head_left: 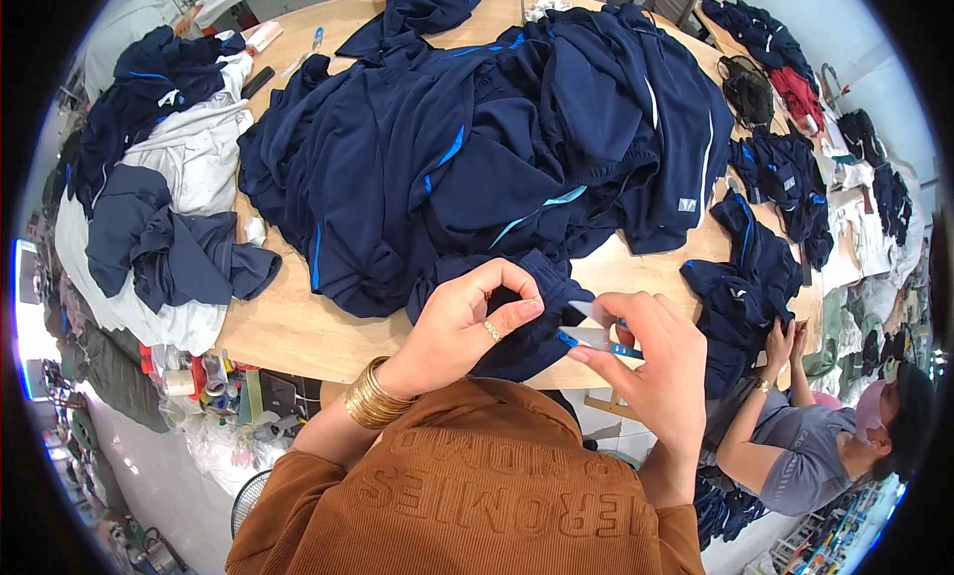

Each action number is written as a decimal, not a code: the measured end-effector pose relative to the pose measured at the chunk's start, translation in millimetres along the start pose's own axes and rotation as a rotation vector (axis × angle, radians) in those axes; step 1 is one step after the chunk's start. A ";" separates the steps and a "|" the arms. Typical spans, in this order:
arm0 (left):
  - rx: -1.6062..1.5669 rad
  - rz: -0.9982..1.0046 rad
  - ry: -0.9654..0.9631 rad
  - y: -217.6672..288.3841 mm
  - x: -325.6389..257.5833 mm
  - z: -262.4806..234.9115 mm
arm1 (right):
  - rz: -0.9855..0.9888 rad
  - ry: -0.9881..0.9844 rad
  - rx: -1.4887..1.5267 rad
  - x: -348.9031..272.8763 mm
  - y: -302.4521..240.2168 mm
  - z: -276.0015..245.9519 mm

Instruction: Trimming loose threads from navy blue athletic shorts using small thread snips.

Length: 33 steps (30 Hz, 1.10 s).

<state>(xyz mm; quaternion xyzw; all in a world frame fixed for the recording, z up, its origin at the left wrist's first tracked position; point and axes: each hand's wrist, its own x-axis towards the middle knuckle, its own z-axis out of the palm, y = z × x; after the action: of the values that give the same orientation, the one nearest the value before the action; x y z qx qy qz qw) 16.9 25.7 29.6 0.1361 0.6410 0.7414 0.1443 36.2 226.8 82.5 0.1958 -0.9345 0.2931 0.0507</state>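
My left hand (pixel 459 322) pinches the gathered edge of a navy garment (pixel 549 289) at the table's near edge, thumb against bent fingers. Gold bangles and a ring are on that arm and hand. Just to the right, my right hand (pixel 658 354) grips a pair of thread snips (pixel 596 336) with blue-patterned parts. The blades point left toward the garment and look slightly parted. Whether they touch the cloth or a thread I cannot tell. Beyond both hands rises a big heap of navy garments (pixel 397 148) with blue and white stripes.
The wooden table (pixel 288 331) carries the heap. Grey garments (pixel 159 232) and white cloth (pixel 199 148) lie at the left. At the right a person (pixel 805 451) in grey handles another navy garment (pixel 740 277). A black bag (pixel 747 88) sits far right. Below left hang tapes and tools (pixel 224 381).
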 end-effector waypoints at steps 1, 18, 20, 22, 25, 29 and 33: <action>-0.001 -0.031 -0.006 2.4 0.0 0.1 | 0.001 0.000 0.001 0.2 0.5 0.4; 0.007 -0.051 -0.019 2.2 -0.2 -0.5 | -0.062 0.033 -0.200 3.3 -9.5 4.2; 0.006 -0.067 -0.018 3.3 -0.3 -0.3 | -0.060 0.025 -0.207 3.5 -9.7 4.2; 0.029 -0.060 -0.018 3.6 -0.1 -0.4 | -0.058 0.017 -0.214 3.8 -10.1 3.3; 0.030 -0.052 -0.015 2.2 -0.2 0.0 | -0.059 -0.007 -0.238 4.3 -11.3 0.8; 0.020 0.003 -0.004 -2.9 -0.4 0.1 | -0.059 -0.020 -0.248 4.5 -12.5 -0.8; 0.071 -0.072 -0.014 5.1 -0.1 0.7 | -0.052 -0.028 -0.242 4.1 -11.9 -1.6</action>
<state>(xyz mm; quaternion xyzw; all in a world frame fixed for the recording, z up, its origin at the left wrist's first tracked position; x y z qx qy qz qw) 17.1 25.6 34.8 0.1233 0.6702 0.7117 0.1706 37.1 217.3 90.9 0.2166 -0.9582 0.1742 0.0682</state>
